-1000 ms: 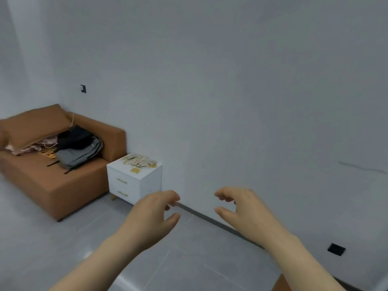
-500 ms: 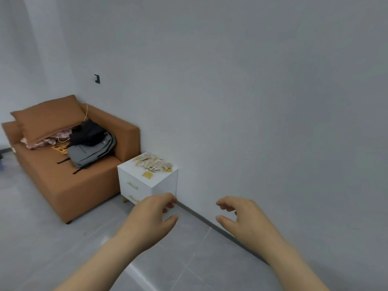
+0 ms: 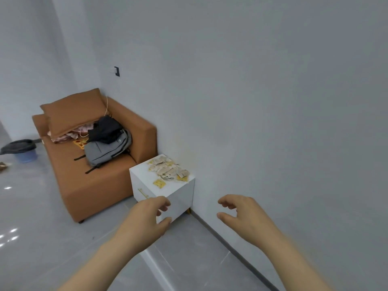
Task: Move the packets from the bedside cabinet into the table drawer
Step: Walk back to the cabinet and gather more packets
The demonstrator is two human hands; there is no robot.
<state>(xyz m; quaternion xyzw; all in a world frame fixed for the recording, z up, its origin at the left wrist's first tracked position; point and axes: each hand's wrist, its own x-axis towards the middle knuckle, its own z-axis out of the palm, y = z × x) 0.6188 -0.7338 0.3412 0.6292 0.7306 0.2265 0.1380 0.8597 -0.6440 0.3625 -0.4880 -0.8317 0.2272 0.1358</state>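
Compared with half a second earlier, the bedside cabinet sat nearer, lower and further right in your view, and the sofa had shifted right with it. A blue bucket under a dark cover had come into view at the left edge, on the floor. Your hands kept the same pose and spacing throughout.

The packets lay in a loose, overlapping heap on the cabinet top, towards the wall. One yellow packet lay apart from the heap, nearer the front edge. Print on the packets was too small to read. No other writing was legible on the grey backpack or the black bag on the sofa seat.

Your left hand was raised ahead of you, back of the hand up, and overlapped the cabinet's lower front corner in view. Whether it touched the cabinet could not be determined. Its fingers were loosely curled and released, grasping nothing. Your right hand was held at the same height in front of the wall base, well apart from the cabinet. Its fingers were likewise loosely curled, thumb spread below them, grasping nothing.
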